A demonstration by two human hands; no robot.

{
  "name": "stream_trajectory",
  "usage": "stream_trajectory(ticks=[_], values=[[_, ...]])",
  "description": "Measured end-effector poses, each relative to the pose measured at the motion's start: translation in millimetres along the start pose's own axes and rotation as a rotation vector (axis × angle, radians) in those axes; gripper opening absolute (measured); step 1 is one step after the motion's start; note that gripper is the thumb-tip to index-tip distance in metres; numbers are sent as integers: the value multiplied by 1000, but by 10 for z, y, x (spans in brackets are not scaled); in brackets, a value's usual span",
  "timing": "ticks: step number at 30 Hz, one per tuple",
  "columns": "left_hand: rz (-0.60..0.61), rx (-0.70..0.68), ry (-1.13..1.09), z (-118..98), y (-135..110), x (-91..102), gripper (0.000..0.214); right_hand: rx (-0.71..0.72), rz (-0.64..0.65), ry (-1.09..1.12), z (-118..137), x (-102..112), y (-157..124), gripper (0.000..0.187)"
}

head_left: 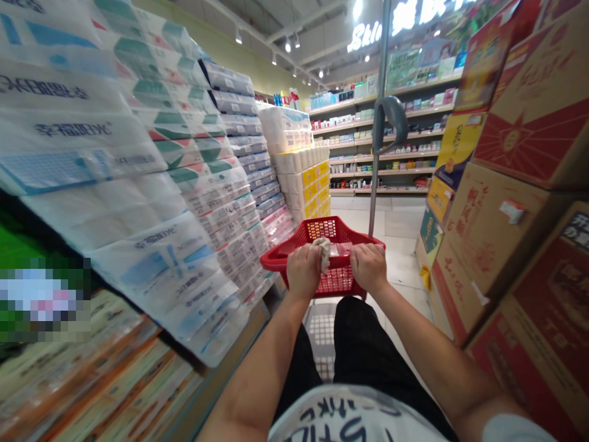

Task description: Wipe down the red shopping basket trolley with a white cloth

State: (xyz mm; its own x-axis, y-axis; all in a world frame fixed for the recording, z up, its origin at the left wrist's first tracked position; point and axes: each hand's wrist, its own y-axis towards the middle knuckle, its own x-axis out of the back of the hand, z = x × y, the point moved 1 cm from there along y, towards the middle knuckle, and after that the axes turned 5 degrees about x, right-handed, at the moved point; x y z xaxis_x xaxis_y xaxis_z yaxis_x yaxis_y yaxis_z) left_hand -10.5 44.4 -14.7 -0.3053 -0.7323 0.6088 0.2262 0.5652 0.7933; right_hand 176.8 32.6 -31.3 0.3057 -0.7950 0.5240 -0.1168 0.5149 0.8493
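At my far left, wrapped paper packs (115, 104) rise in a tall, leaning-looking stack, with blurred orange packs (124, 368) below; further along stand bundled rolls (294, 162). My left hand (304, 270) is closed over the near rim of the red basket (334, 283), a crumpled pale thing (324, 248) at its thumb. The basket sits straight ahead of me, upright, its near rim running crosswise and its far end pointing up the aisle; foreshortening hides which way its long axis lies. Pink boxes (340, 248) lie inside, and a pale grid (322, 331) shows underneath. My right hand (369, 265) is clamped on the same rim, apart from the left. Beside it a grey pole (374, 196) stands upright. Beyond the pale tiled floor (400, 270) are stocked shelves (352, 191) under a lit sign (414, 18); at my right, cartons (488, 227) are piled high.
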Motion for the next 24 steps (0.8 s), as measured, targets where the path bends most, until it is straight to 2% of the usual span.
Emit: stream_trajectory(ticks=[7,9,14,16,20,22,24], values=[[-58,-226,0,29,-193,-21,39,-2,-8,-1,-2,9,-9,20],[-28,-215,4,20,-151,-1,37,-4,-9,0,-3,9,-9,19],[35,-36,35,-119,36,72,25,-8,-19,-3,13,2,-5,20],[22,-61,32,-162,6,52,26,-5,-20,-8,16,4,-4,21],[-7,-244,-12,-190,-100,-7,35,14,-23,-4,6,17,-6,20],[29,-220,-18,-204,-55,-3,34,15,-16,-4,3,18,-6,21],[85,-131,-7,-230,36,14,31,8,-2,-12,5,15,-4,22]])
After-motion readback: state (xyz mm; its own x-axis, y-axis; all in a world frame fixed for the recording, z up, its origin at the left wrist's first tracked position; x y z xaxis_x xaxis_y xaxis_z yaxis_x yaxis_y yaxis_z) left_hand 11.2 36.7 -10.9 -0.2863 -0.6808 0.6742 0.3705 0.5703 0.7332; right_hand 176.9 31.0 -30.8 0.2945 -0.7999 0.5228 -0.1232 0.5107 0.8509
